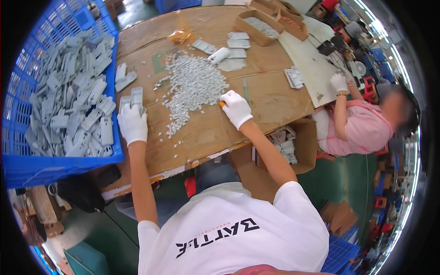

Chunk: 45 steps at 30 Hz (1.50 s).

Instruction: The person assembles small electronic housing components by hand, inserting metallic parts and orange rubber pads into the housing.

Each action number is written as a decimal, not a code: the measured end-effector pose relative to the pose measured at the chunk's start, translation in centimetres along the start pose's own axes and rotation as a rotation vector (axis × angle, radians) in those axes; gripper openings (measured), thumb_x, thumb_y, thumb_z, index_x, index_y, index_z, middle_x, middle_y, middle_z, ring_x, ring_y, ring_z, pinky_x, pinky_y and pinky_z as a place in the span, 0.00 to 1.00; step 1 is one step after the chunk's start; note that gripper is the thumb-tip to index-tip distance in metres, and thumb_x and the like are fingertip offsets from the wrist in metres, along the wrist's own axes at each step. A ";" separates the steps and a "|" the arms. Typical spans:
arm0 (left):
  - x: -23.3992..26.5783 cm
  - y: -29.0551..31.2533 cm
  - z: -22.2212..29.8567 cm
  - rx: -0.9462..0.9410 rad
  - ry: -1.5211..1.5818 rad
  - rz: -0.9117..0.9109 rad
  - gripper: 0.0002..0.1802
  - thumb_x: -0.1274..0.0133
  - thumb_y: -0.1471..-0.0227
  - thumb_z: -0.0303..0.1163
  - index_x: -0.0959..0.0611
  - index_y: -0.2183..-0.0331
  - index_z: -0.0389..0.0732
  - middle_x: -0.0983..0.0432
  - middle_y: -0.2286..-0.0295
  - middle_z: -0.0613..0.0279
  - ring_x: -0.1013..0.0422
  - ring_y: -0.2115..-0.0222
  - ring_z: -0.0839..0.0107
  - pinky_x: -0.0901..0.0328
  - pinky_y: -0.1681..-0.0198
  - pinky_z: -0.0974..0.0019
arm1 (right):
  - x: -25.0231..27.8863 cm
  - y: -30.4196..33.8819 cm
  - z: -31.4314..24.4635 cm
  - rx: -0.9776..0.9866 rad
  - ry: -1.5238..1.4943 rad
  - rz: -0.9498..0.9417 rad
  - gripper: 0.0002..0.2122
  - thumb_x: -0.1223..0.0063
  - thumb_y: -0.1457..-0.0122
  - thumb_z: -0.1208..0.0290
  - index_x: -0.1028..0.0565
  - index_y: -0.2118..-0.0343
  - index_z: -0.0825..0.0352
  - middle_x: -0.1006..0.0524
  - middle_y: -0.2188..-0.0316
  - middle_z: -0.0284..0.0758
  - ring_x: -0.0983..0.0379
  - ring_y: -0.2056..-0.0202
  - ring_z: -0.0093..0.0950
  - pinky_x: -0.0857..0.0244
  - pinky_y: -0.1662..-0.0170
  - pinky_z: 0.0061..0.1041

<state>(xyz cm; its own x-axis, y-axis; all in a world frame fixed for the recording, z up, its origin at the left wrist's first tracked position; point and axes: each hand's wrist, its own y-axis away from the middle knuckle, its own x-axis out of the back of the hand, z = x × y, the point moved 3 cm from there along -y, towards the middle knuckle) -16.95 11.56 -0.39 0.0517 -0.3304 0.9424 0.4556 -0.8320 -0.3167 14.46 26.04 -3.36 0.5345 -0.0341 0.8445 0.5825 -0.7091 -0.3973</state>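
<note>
Plastic cases (pixel 136 96), pale grey, shallow and round-cornered, lie left of a glinting heap of small pieces (pixel 197 85) on the cardboard-topped counter (pixel 270 91), their near ends under a white-gloved left hand (pixel 133 124) whose grip cannot be made out, while the right hand (pixel 236 109), just beside the heap's near right edge, is closed around an orange handle (pixel 222 104). A careless sweep of either hand could scatter the loose, gritty-looking pieces, and soft glove fabric might let a smooth case slip. Farther left of the heap, a rigid blue lattice basket (pixel 64 167), piled with jumbled cases, could shed some if knocked.
</note>
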 end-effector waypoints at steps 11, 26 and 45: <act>0.5 2.8 -1.1 -0.062 0.239 0.006 0.13 0.35 0.55 0.31 0.22 0.70 0.36 0.29 0.52 0.48 0.30 0.54 0.47 0.36 0.50 0.50 | 2.5 -2.8 -1.0 -0.102 0.349 -0.671 0.09 0.41 0.47 0.72 0.21 0.64 0.68 0.19 0.62 0.46 0.20 0.59 0.42 0.25 0.58 0.37; 0.2 8.8 -1.2 0.469 2.451 -0.130 0.09 0.45 0.41 0.37 0.26 0.64 0.45 0.28 0.59 0.66 0.32 0.51 0.62 0.40 0.40 0.48 | 9.6 1.3 23.4 -0.563 0.395 0.188 0.05 0.45 0.47 0.73 0.28 0.68 0.62 0.24 0.67 0.44 0.26 0.63 0.48 0.32 0.59 0.46; 0.7 11.1 1.0 0.423 1.145 -0.086 0.13 0.48 0.42 0.23 0.22 0.54 0.35 0.22 0.58 0.60 0.27 0.58 0.73 0.33 0.53 0.70 | 0.8 3.1 -5.4 0.087 -0.281 -0.180 0.10 0.42 0.53 0.81 0.25 0.68 0.61 0.25 0.69 0.34 0.25 0.66 0.37 0.30 0.63 0.33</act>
<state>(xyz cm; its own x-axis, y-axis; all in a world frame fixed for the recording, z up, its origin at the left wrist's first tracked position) -10.94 2.54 -3.19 -0.7075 -0.6603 0.2519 0.6830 -0.7304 0.0036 13.43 20.02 -1.97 0.5592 0.2897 0.7768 0.7263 -0.6230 -0.2905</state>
